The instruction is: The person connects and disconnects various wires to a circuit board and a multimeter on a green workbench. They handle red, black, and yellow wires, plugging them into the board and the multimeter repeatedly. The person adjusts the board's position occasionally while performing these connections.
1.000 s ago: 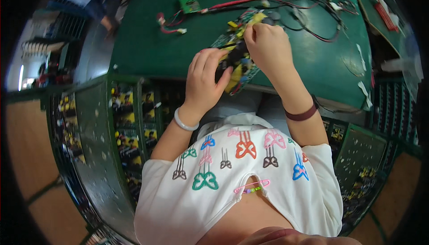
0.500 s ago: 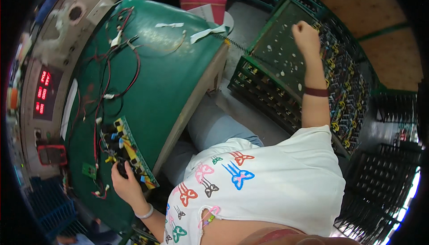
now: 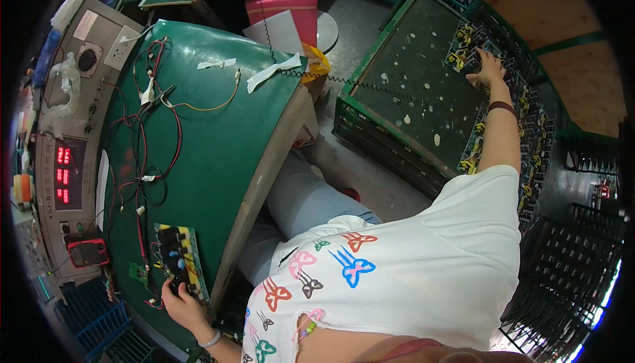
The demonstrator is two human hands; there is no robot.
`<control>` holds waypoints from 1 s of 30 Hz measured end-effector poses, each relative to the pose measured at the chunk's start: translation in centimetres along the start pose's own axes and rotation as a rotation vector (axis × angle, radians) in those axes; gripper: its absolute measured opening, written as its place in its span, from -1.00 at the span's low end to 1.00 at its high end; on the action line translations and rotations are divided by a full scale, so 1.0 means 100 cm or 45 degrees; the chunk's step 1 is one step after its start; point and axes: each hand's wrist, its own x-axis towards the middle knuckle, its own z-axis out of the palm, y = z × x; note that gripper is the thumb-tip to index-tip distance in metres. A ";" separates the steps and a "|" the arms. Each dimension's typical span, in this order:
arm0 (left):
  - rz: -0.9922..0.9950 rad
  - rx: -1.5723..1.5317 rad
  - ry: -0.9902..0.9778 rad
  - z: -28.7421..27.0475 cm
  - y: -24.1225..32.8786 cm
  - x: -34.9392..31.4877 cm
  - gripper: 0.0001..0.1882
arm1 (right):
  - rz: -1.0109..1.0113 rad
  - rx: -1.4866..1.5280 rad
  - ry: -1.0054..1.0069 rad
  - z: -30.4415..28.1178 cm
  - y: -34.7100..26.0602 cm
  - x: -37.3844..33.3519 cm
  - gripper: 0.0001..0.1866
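Observation:
On the green table, my left hand (image 3: 182,303) grips the near end of a circuit board (image 3: 189,257) with black, blue and yellow parts. Its thumb and fingers are closed about the parts at that end. Out to the right, my right hand (image 3: 491,70) is over another circuit board (image 3: 462,48) at the edge of a rack top. Those fingers are curved and spread apart around a dark part, and I cannot see a firm hold. A small green board (image 3: 137,271) lies beside the board at my left hand.
Red and black cables (image 3: 177,138) lie across the table. A bench instrument (image 3: 66,171) with red digits and a red-framed meter (image 3: 88,253) stand along the left. A coiled cord (image 3: 344,82) stretches from table to green rack (image 3: 397,91). Rows of boards (image 3: 529,138) fill the rack's right side.
My right hand has gone from a fist above the rack top to spread fingers over the boards. My left hand stays on its board. The whole view has shifted.

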 end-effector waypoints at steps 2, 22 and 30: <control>0.002 -0.010 -0.027 -0.006 -0.012 -0.006 -0.66 | 0.014 -0.055 -0.041 -0.004 0.001 0.005 0.20; 0.001 -0.144 0.137 0.004 -0.063 -0.041 -0.69 | -0.193 0.214 0.216 -0.032 -0.024 0.017 -0.20; -0.023 -0.198 0.253 0.013 -0.059 -0.043 -0.69 | -0.986 0.848 0.831 -0.155 -0.155 -0.137 -0.42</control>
